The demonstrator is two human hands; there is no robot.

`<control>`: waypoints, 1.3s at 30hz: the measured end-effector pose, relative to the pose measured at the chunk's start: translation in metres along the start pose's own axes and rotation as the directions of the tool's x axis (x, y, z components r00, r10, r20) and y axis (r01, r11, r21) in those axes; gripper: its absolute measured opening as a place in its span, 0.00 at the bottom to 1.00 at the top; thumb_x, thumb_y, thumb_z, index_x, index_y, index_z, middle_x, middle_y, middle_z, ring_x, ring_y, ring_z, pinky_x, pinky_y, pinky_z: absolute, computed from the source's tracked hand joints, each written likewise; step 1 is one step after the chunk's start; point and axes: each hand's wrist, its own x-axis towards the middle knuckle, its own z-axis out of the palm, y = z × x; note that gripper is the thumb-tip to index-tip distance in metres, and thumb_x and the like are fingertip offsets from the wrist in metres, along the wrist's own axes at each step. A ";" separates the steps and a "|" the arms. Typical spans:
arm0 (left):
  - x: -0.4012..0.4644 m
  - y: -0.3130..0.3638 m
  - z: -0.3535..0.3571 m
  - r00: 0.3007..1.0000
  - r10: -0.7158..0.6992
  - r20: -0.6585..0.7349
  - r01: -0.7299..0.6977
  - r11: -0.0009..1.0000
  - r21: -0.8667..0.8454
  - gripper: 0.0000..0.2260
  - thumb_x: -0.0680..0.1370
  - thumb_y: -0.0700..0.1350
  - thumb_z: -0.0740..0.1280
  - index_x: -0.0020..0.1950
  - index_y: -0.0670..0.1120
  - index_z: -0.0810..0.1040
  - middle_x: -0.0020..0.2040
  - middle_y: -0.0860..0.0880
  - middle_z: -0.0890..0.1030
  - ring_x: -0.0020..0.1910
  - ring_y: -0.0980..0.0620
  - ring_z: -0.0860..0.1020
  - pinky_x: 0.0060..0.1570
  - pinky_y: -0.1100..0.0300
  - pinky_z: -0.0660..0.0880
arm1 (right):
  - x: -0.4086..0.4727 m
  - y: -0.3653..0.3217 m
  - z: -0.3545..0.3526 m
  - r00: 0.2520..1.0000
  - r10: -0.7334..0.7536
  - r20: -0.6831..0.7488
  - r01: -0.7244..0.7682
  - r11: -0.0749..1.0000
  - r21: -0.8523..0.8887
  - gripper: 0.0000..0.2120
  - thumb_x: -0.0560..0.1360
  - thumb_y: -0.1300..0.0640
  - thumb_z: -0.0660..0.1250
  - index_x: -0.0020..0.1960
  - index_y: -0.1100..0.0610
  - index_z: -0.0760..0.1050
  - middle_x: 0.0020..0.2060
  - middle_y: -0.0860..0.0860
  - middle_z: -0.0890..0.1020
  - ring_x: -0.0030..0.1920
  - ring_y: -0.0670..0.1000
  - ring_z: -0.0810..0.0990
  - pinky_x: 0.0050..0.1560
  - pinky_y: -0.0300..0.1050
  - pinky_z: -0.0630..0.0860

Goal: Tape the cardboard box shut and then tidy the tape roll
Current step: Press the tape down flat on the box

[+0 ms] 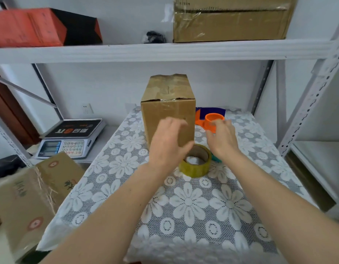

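The cardboard box (167,109) stands upright on the lace tablecloth (183,206), toward the far end of the table, its top flaps folded down with clear tape glinting along the front edge. Just in front of it, at its near right corner, the tape roll (196,161) lies flat on the cloth — yellowish, brown core showing.

My left hand (169,144) is raised before the box's front face, fingers spread and relaxed, holding nothing; whether the fingertips touch the cardboard I cannot tell, they are blurred. My right hand (222,138) hovers beside the box on the right, fingers loose and also empty, just above and behind the roll. Something teal (216,158) peeks out under that wrist.

Behind my right hand sits an orange tape dispenser (213,121) — on a purple and orange sheet (210,111). To the left, a weighing scale (71,139) rests on a lower shelf, a printed carton (31,197) nearer me. On the upper shelf (164,51): a red and black box (41,27) and a large taped carton (229,21).
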 end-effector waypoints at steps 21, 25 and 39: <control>0.056 -0.070 -0.040 0.986 -0.153 0.069 0.120 0.930 0.348 0.39 0.67 0.54 0.76 0.74 0.55 0.63 0.77 0.50 0.61 0.76 0.43 0.53 0.73 0.42 0.51 | 0.055 -0.088 0.009 0.924 -0.374 0.080 0.363 0.923 0.131 0.23 0.74 0.40 0.64 0.65 0.48 0.74 0.67 0.45 0.73 0.69 0.51 0.62 0.68 0.54 0.63; 0.053 -0.067 -0.034 0.991 -0.133 -0.007 0.129 0.938 0.321 0.36 0.65 0.52 0.76 0.71 0.54 0.68 0.71 0.51 0.69 0.71 0.43 0.61 0.71 0.41 0.56 | 0.056 -0.091 0.012 0.945 -0.328 0.000 0.326 0.938 0.118 0.26 0.67 0.35 0.68 0.60 0.47 0.78 0.62 0.44 0.78 0.65 0.52 0.67 0.64 0.57 0.67; 0.050 -0.067 -0.019 0.989 -0.095 -0.117 0.119 0.969 0.217 0.35 0.62 0.50 0.76 0.68 0.46 0.72 0.64 0.45 0.73 0.67 0.42 0.66 0.70 0.42 0.61 | 0.051 -0.099 0.017 0.939 -0.343 -0.022 0.342 0.939 -0.038 0.30 0.59 0.34 0.74 0.54 0.50 0.77 0.52 0.45 0.77 0.57 0.52 0.68 0.50 0.51 0.73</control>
